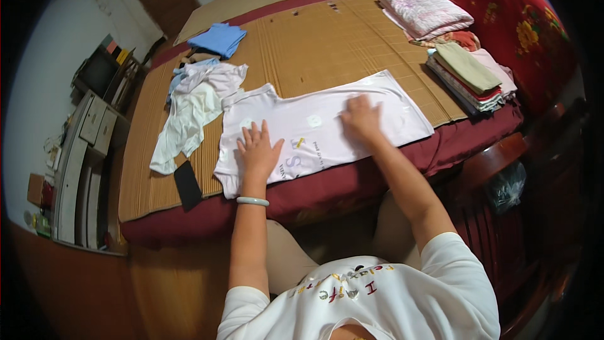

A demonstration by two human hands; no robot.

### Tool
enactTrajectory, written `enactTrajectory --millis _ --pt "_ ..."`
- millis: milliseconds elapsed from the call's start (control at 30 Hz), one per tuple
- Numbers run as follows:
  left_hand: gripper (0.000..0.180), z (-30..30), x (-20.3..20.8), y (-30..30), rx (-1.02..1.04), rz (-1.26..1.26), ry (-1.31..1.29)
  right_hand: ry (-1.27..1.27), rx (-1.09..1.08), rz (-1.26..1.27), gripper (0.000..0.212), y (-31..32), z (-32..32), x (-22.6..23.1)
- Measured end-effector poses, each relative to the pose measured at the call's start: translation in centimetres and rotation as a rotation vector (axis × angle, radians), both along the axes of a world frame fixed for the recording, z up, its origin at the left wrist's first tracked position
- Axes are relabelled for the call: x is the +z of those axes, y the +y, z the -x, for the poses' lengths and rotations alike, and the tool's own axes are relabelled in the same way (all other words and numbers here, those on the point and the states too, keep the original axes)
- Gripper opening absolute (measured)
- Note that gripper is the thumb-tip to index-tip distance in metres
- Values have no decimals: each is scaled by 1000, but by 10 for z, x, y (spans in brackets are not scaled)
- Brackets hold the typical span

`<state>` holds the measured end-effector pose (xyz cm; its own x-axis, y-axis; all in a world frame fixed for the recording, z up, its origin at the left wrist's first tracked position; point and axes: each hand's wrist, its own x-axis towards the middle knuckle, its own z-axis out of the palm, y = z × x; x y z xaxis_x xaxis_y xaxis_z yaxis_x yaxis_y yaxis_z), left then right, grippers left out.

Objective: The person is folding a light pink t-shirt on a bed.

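Note:
A pale pink T-shirt (327,123) with printed figures lies spread sideways on brown cardboard at the near edge of a bed. Its sleeve end is toward the left and its hem toward the right. Flat on the left part of the shirt rests my left hand (259,151), fingers spread, a pale bangle on the wrist. My right hand (363,118) is on or just over the shirt's right half; it is smeared by motion, though its fingers look stretched out. Neither hand grasps the cloth.
Rumpled white clothes (196,104) and a blue folded garment (218,39) lie to the left, near a black flat piece (187,186). Folded clothes (469,75) and a pink quilt (426,9) are stacked at right. Cardboard (314,44) covers the bed; a wooden chair (497,157) stands lower right.

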<state>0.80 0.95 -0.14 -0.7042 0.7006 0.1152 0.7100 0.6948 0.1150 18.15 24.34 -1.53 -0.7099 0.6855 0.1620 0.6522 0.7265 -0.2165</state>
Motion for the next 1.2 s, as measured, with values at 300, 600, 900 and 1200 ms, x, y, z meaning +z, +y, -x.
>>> enactTrajectory --millis 300,600,900,1200 --pt "72 -17 -3 21 -170 69 -72 219 446 -7 60 -16 43 -27" --pt "78 26 -4 -3 146 46 -108 49 -415 25 72 109 -25 -28" --pt "72 -24 2 23 14 89 -36 30 133 17 63 10 16 -11" --pt "69 -16 -8 12 -127 67 -44 145 439 0 64 -53 21 -18"
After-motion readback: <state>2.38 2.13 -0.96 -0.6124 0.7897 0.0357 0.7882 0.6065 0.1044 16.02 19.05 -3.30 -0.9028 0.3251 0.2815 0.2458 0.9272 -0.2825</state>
